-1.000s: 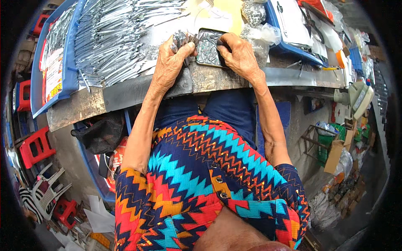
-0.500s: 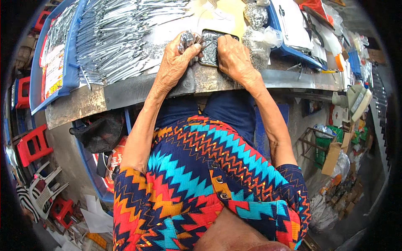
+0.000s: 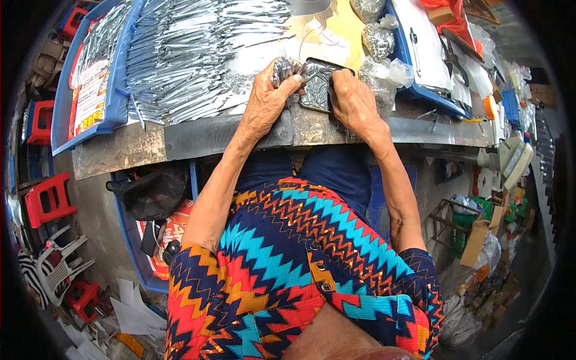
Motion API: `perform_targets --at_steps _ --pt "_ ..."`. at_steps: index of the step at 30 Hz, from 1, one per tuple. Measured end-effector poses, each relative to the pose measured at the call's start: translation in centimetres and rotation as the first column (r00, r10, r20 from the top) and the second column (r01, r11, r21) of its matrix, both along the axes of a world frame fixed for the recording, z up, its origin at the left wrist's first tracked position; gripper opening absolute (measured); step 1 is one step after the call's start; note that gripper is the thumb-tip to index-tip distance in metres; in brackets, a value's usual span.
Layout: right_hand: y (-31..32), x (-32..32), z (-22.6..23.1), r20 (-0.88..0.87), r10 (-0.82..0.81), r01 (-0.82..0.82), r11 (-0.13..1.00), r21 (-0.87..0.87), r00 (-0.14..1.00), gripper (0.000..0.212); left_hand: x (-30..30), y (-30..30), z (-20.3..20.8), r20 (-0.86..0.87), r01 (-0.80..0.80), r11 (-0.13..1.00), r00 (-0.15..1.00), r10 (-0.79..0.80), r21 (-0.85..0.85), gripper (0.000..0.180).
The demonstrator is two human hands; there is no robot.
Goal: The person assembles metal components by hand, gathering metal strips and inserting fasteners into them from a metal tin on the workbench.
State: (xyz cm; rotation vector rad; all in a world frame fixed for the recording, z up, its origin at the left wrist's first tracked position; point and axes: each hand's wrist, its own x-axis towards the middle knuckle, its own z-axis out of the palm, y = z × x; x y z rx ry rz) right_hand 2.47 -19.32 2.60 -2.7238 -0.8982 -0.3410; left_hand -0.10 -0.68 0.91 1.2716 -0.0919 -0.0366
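My left hand [image 3: 267, 99] is closed around a bunch of small dark and silvery metal pieces [image 3: 287, 72]; their exact kind is too small to tell. Just right of it, on the bench, a shallow black tray [image 3: 316, 110] holds many small grey metal parts [image 3: 314, 84]. My right hand [image 3: 358, 103] has its fingers curled down at the tray's right side, covering part of it. Its fingertips are hidden, and so is whatever they grip. Long thin metal strips [image 3: 186, 66] lie in a broad heap left of my hands.
A blue bin [image 3: 123, 99] with strips and printed paper stands left. To the right are clear plastic bags [image 3: 379, 78] and another blue tray [image 3: 429, 93]. The worn bench edge [image 3: 228, 129] runs before my body. Below it, a blue crate [image 3: 141, 264] holds a black mesh bag [image 3: 153, 192].
The whole view has shifted, so bench and hands appear lower and further right. My right hand has slid slightly toward the tray's right side, uncovering more parts. My left hand keeps its bunch.
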Motion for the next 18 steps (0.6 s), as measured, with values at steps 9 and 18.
perform_targets --at_steps 9,18 --pt "0.1 0.7 0.0 -0.009 0.038 -0.039 0.995 -0.091 0.999 0.021 0.0 0.1 0.2 0.020 -0.014 1.000 1.000 0.014 -0.012 0.019" --pt "-1.1 1.1 -0.7 -0.108 -0.017 0.037 0.982 0.184 0.994 0.015 0.0 0.2 -0.3 0.025 -0.022 0.999 0.999 0.023 -0.029 0.020"
